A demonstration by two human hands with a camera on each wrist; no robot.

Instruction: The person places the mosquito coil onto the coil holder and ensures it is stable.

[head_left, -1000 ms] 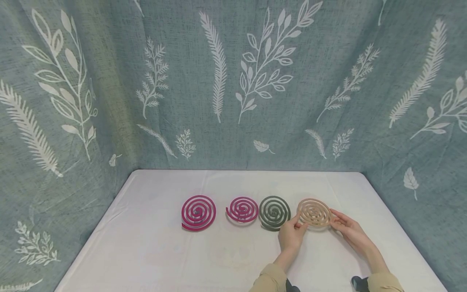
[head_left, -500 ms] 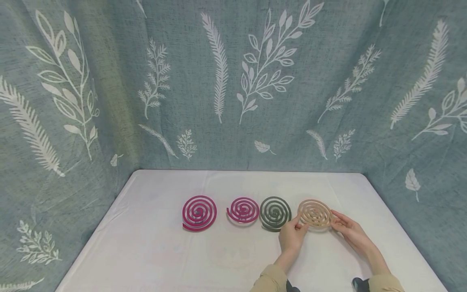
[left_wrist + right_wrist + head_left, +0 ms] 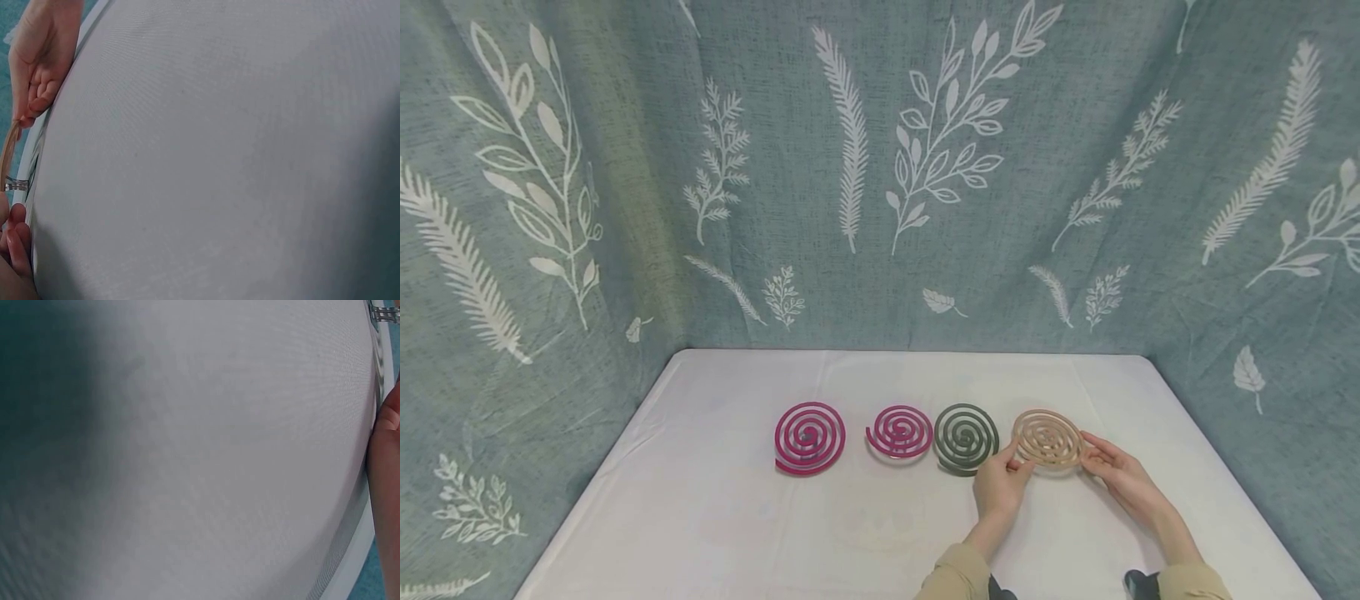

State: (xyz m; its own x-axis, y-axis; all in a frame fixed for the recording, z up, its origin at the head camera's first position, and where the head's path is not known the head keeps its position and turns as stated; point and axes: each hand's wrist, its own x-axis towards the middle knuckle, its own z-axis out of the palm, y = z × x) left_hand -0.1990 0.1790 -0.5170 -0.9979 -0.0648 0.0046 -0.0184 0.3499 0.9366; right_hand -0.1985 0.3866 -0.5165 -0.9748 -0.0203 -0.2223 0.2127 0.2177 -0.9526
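A tan mosquito coil point(image 3: 1049, 438) is held between the two hands at the right of the table in the head view. The left hand point(image 3: 1002, 483) pinches its near left edge, and the right hand point(image 3: 1118, 473) pinches its right edge. From the left wrist, the coil shows edge-on as a thin curved strip point(image 3: 9, 156), with a silver metal piece point(image 3: 17, 184) beside it. Just left of the left hand lies a dark green coil point(image 3: 966, 437), partly behind the thumb side. Only part of the right hand point(image 3: 390, 419) appears in the right wrist view.
Two magenta coils lie further left: a smaller-looking one point(image 3: 900, 432) beside the green coil and another point(image 3: 809, 433) beyond a gap. All are on a white-covered table point(image 3: 715, 517). A teal leaf-patterned curtain point(image 3: 880, 292) hangs behind and at both sides.
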